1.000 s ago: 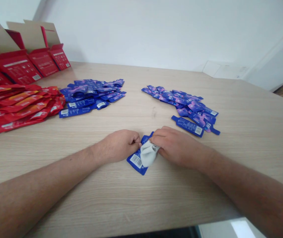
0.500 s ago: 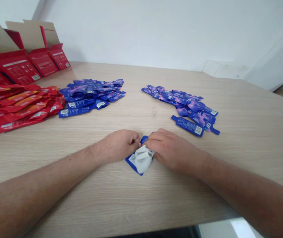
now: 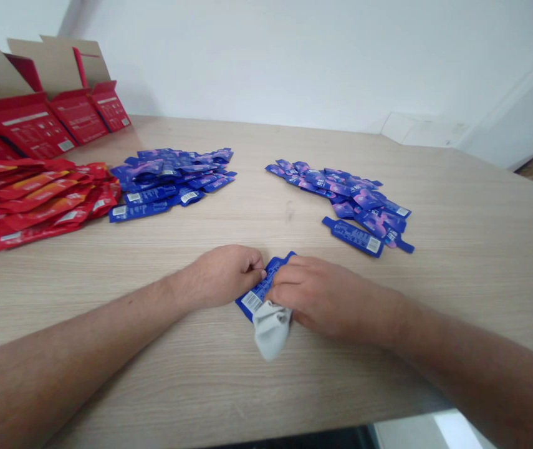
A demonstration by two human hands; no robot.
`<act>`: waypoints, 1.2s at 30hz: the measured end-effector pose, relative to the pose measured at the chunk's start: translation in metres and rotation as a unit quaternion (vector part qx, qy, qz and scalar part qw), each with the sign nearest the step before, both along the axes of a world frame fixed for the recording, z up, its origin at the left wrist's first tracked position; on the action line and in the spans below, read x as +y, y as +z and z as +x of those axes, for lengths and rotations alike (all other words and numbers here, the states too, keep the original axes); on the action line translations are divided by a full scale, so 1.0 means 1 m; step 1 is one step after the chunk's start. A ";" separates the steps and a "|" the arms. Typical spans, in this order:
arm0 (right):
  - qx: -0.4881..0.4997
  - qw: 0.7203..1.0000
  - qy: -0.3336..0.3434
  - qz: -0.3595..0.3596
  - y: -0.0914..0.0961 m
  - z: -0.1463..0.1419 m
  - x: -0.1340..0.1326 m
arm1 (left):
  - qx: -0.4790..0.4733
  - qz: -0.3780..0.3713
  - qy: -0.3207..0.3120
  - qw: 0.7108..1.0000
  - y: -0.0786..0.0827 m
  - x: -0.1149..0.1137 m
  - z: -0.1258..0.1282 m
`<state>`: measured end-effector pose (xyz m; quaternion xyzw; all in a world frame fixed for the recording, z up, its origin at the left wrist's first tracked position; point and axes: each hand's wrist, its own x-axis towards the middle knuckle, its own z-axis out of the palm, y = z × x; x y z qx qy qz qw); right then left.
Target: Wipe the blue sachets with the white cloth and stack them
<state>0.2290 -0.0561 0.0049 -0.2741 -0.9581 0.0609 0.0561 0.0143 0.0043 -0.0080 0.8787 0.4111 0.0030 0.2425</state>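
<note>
A blue foil sachet point(image 3: 257, 290) with a white barcode lies on the wooden tabletop, slanting under both hands. My left hand point(image 3: 223, 276) pinches its upper edge with the fingertips. My right hand point(image 3: 329, 299) presses a crumpled pale grey cloth point(image 3: 271, 329) against the sachet, and the cloth hangs past the sachet's near end. Part of the sachet is hidden under my right fingers. Beyond my hands, a pile of blue sachets point(image 3: 168, 181) lies to the left and a pile of purple-blue sachets point(image 3: 336, 190) to the right.
Red sachets point(image 3: 37, 193) are heaped at the table's left side, behind them stand open red cartons point(image 3: 79, 115) with cardboard flaps. The light wood table point(image 3: 457, 249) ends at a white wall behind and at a near edge below my arms.
The grey cloth has slid toward me along the sachet and now sticks out past its near end. My right hand has shifted toward me, and more of the sachet's printed face shows.
</note>
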 end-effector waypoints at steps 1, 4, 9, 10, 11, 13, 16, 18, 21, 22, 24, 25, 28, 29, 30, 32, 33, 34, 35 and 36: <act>-0.004 1.000 -0.009 -0.005 0.001 0.002 0.001 | 0.000 -0.001 0.001 1.000 0.001 0.000 0.000; 0.004 0.996 -0.087 0.011 0.001 0.005 0.005 | 0.002 0.000 0.009 1.000 0.002 -0.001 0.001; 0.009 0.999 -0.041 0.018 -0.002 -0.001 0.002 | -0.003 0.008 0.004 1.000 0.000 0.000 0.000; 0.005 1.000 -0.018 0.006 -0.001 -0.002 0.000 | -0.002 0.006 0.003 1.000 -0.001 0.000 0.000; 0.002 1.000 -0.009 -0.004 -0.001 -0.001 0.000 | -0.001 0.004 0.003 1.000 -0.001 0.000 0.001; -0.003 0.999 -0.035 -0.010 0.000 0.003 0.001 | 0.001 0.001 0.007 1.000 -0.001 0.000 0.001; 0.008 0.994 -0.105 0.018 0.000 0.006 0.006 | -0.001 0.005 0.009 1.000 0.001 -0.001 0.001; 0.015 0.994 -0.104 0.032 -0.002 0.003 0.005 | -0.003 0.006 0.008 1.000 0.001 0.000 0.001; 0.005 0.999 -0.030 0.020 -0.002 -0.002 0.000 | -0.002 0.007 -0.001 1.000 0.000 0.000 0.000; -0.001 1.000 -0.012 0.008 -0.002 -0.002 -0.001 | 0.000 0.007 -0.003 1.000 0.000 0.000 0.000; -0.006 1.000 -0.023 -0.007 0.000 0.002 -0.001 | 0.005 0.007 0.000 1.000 0.001 0.000 0.001; -0.003 0.999 -0.048 -0.007 0.000 0.004 0.001 | 0.005 0.007 0.003 1.000 0.001 0.000 0.001; 0.012 0.993 -0.118 0.021 -0.001 0.006 0.006 | 0.002 0.012 0.012 1.000 0.001 0.000 0.001; 0.015 0.992 -0.120 0.031 -0.002 0.005 0.006 | 0.000 0.014 0.012 1.000 0.001 0.000 0.001; 0.014 0.993 -0.108 0.035 -0.002 0.003 0.005 | 0.000 0.015 0.011 1.000 0.001 0.000 0.001; 0.007 0.998 -0.054 0.025 -0.002 -0.001 0.002 | -0.001 0.014 0.007 1.000 0.000 0.000 0.001; 0.002 1.000 -0.028 0.012 -0.002 -0.001 0.001 | -0.002 0.011 0.004 1.000 0.000 0.000 0.001; -0.002 1.000 -0.012 -0.001 -0.002 0.000 0.001 | -0.003 0.009 0.002 1.000 0.000 0.000 0.001; -0.003 1.000 -0.013 -0.010 -0.002 0.002 0.002 | -0.003 0.007 0.002 1.000 0.001 0.000 0.001; 0.000 0.999 -0.031 -0.011 -0.002 0.004 0.005 | -0.004 0.008 0.004 1.000 0.001 0.000 0.001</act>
